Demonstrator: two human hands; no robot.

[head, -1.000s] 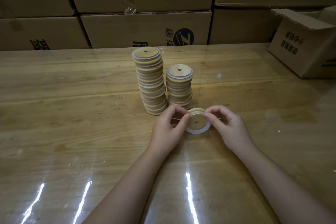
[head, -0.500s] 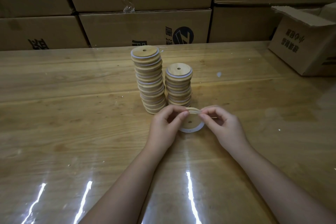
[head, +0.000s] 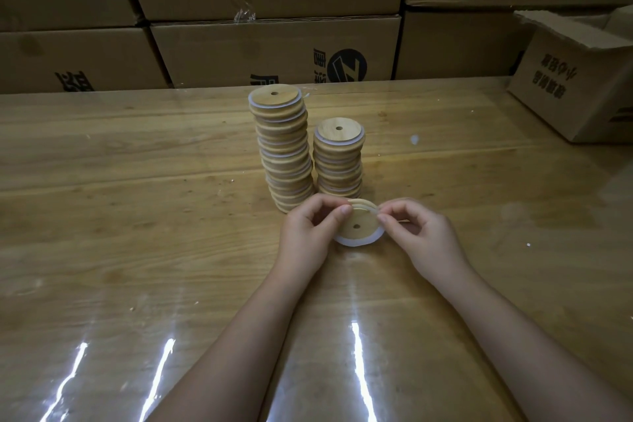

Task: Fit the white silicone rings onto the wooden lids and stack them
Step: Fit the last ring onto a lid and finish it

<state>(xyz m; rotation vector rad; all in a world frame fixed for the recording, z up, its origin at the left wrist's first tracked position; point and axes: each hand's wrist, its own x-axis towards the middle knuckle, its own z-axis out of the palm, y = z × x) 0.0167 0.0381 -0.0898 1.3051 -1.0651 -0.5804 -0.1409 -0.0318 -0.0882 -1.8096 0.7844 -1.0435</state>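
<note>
Fingertips [head: 344, 211] of both hands are curled in and pinching the far rim of one wooden lid [head: 360, 218]. The left hand [head: 308, 236] has its thumb and forefinger on the left of that rim, and the right hand [head: 424, 236] is nipping the right side. The other fingers are tucked loosely behind. The lid is a round disc, so it has no long side. It is tipped, with its flat face and small centre hole turned up and back toward the person. The far edge looks higher than the near one. A white silicone ring [head: 356, 242] shows as a pale band round the near edge. I cannot tell whether it is seated all the way round under the fingers.

Just beyond the hands stand two columns of ringed lids, both upright. The tall stack [head: 284, 147] is on the left and a bit crooked. The short stack [head: 339, 161] is just beside it on the right, its foot right behind the held lid. Everything sits on a glossy wooden table [head: 137, 216]. An open cardboard box [head: 575, 79] sits at the far right corner, and a wall of stacked cartons [head: 274, 44] runs along the back.
</note>
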